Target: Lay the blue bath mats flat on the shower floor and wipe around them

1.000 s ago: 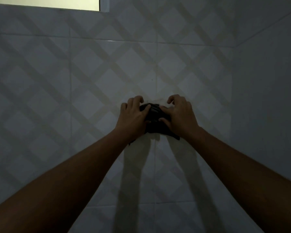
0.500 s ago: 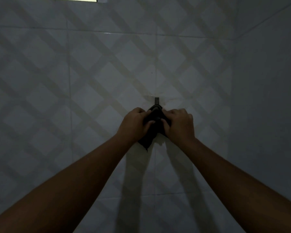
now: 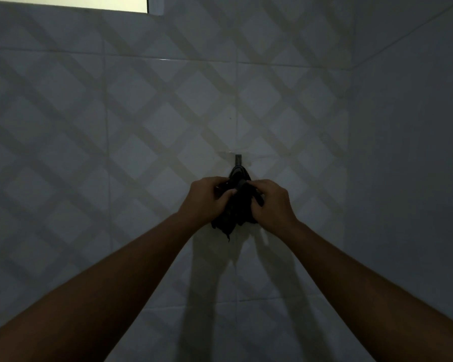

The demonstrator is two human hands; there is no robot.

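We see both arms reaching forward to a dim tiled wall (image 3: 141, 126) with a diamond pattern. A dark cloth (image 3: 236, 205) hangs bunched from a small hook (image 3: 238, 160) fixed to the wall, its top looped over the hook and a ragged corner dangling below the hands. Our left hand (image 3: 207, 199) grips the cloth's left side, its fingers (image 3: 228, 193) curled and pinching the fabric; our right hand (image 3: 271, 202) holds the right side, fingers (image 3: 256, 184) likewise curled onto the cloth near its top. The two hands sit just beside each other with the cloth between them. A lit window edge (image 3: 89, 2) shows at the upper left, and a plain side wall (image 3: 416, 152) meets the tiled one on the right. No blue bath mats or shower floor fall within our view.
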